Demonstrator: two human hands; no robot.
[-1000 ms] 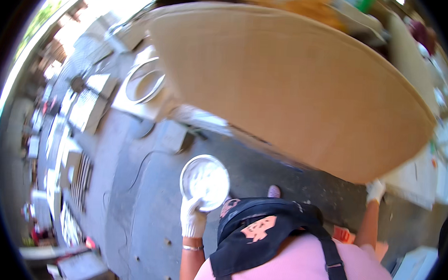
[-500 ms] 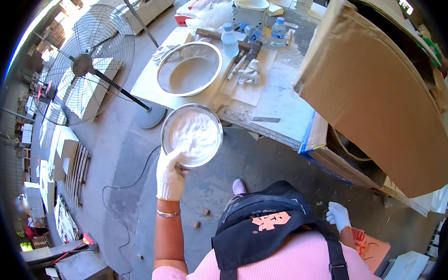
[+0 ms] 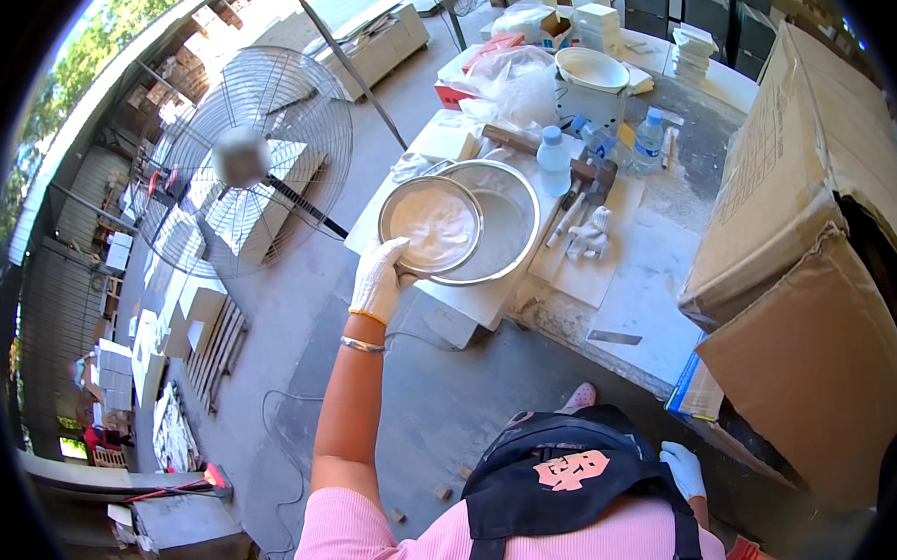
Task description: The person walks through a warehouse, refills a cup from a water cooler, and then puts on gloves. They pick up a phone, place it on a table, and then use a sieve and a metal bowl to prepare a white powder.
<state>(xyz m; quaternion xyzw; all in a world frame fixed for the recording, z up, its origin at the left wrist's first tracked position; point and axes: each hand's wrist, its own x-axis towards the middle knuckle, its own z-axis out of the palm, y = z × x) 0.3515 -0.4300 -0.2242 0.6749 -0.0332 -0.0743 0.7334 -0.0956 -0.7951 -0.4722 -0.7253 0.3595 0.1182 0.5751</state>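
Observation:
My left hand (image 3: 377, 280), in a white knitted glove, grips the near rim of a round metal bowl (image 3: 480, 224). White powder or paste (image 3: 431, 225) lies in it with an uneven surface. Beneath it, a larger metal basin (image 3: 513, 221) stands on the table corner; the bowl overlaps its left part. Whether the two touch I cannot tell. Down at my right side, my right hand (image 3: 682, 469), also gloved, hangs with its fingers stretched out and nothing visible in them.
On the table are water bottles (image 3: 553, 162), a hammer (image 3: 599, 181), a crumpled white glove (image 3: 590, 236) and a white tub (image 3: 592, 70). Large cardboard boxes (image 3: 804, 386) stand at the right. A standing fan (image 3: 242, 158) is at the left, with a cable (image 3: 265, 417) on the floor.
My left hand has carried the bowl forward from above the floor to over the larger basin. The view has shifted, so the table sits lower and farther right.

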